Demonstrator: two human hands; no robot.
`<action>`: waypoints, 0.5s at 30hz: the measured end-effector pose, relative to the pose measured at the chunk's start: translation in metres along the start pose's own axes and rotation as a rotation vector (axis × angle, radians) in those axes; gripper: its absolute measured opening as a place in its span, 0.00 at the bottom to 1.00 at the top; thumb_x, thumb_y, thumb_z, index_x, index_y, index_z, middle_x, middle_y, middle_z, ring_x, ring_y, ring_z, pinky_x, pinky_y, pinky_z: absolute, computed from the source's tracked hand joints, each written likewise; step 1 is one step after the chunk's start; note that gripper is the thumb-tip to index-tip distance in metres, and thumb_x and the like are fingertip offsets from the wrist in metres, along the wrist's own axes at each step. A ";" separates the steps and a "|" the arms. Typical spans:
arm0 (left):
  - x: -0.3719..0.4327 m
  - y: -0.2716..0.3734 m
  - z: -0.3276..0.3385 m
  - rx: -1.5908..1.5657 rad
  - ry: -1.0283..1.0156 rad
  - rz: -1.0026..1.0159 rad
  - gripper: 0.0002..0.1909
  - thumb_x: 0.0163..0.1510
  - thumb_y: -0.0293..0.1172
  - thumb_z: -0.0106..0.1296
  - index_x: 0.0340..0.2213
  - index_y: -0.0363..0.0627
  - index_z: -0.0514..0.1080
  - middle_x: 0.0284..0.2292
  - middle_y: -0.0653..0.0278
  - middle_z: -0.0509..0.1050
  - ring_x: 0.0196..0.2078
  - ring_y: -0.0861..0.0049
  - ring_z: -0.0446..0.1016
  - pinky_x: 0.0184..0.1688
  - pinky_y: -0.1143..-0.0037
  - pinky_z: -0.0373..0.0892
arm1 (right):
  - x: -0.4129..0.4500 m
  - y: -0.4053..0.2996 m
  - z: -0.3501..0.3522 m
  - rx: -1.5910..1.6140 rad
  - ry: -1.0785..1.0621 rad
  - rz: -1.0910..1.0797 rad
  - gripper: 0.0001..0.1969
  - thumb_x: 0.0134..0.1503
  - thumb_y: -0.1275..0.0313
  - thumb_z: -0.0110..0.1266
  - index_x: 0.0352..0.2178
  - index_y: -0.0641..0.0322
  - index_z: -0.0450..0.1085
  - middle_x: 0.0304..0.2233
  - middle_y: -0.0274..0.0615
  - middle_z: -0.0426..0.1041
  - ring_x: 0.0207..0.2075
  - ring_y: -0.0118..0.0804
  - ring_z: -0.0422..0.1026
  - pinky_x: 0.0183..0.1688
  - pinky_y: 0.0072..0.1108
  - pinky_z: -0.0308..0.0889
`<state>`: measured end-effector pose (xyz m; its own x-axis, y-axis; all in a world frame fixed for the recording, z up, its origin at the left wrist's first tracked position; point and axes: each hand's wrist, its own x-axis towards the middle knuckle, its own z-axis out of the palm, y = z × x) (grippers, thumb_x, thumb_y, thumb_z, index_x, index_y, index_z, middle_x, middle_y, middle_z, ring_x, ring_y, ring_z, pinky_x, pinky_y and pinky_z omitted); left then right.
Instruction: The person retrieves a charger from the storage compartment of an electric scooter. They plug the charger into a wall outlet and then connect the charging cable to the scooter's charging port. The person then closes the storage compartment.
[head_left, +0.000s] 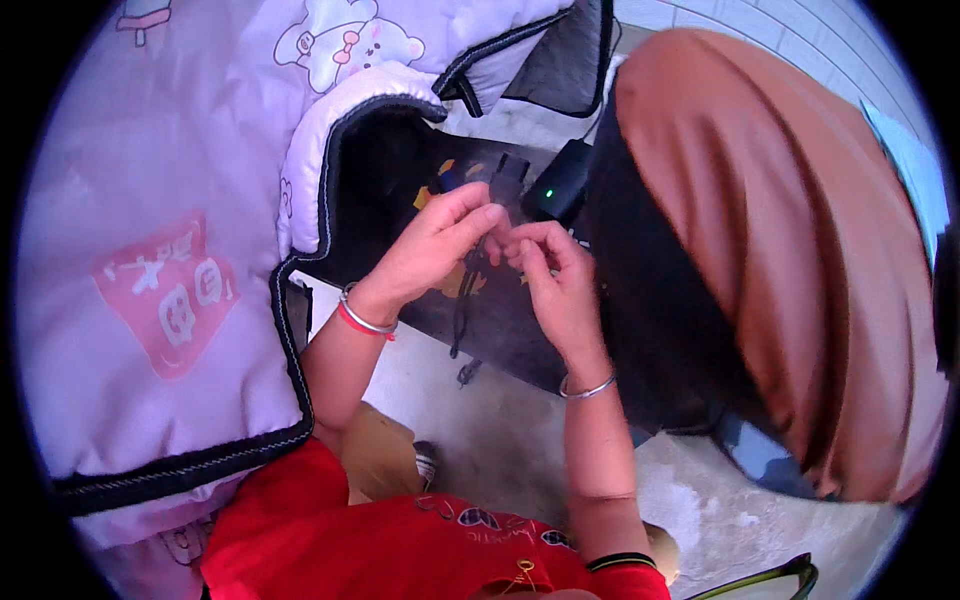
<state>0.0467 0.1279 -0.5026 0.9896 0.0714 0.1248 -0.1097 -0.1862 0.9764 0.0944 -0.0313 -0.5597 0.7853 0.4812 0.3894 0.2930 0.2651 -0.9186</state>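
My left hand (461, 225) holds a black plug or connector (510, 174) on a dark cable between thumb and fingers. The cable (463, 315) hangs down below the hands in a loop. Close beside it, my right hand (551, 259) has its thumb and index finger pinched together near the left fingertips; whether something thin is between them cannot be told. Just beyond the hands, a black power adapter (559, 184) with a lit green light lies on a dark patterned surface (510, 322).
A lilac quilted cover with black trim (247, 315) spreads over the left side. Brown draped fabric (750, 225) bulges on the right, with light-blue material (911, 176) behind it. A green-rimmed object (787, 581) lies at the lower right, over the concrete floor (697, 517).
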 end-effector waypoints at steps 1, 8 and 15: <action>-0.005 -0.001 0.001 -0.070 -0.008 0.038 0.11 0.65 0.35 0.42 0.32 0.41 0.66 0.25 0.67 0.71 0.26 0.85 0.70 0.27 0.83 0.66 | -0.002 0.001 0.003 0.074 0.011 0.023 0.06 0.63 0.76 0.45 0.38 0.66 0.67 0.29 0.39 0.72 0.32 0.25 0.71 0.37 0.18 0.67; -0.018 -0.017 -0.010 -0.070 -0.131 -0.164 0.14 0.65 0.40 0.42 0.39 0.42 0.69 0.21 0.73 0.66 0.18 0.91 0.59 0.19 0.87 0.52 | -0.012 0.005 0.009 -0.194 0.097 -0.004 0.07 0.58 0.76 0.47 0.36 0.67 0.70 0.28 0.45 0.76 0.30 0.36 0.75 0.35 0.25 0.70; 0.001 -0.024 0.004 0.246 0.018 0.088 0.17 0.62 0.33 0.47 0.51 0.44 0.67 0.20 0.72 0.67 0.19 0.90 0.62 0.21 0.84 0.57 | -0.045 0.001 -0.019 -0.763 -0.218 0.108 0.11 0.54 0.69 0.52 0.37 0.64 0.73 0.34 0.51 0.77 0.38 0.50 0.76 0.42 0.36 0.69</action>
<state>0.0510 0.1285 -0.5269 0.9751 0.0616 0.2132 -0.1676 -0.4253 0.8894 0.0698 -0.0682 -0.5791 0.7296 0.6447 0.2281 0.5756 -0.3988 -0.7140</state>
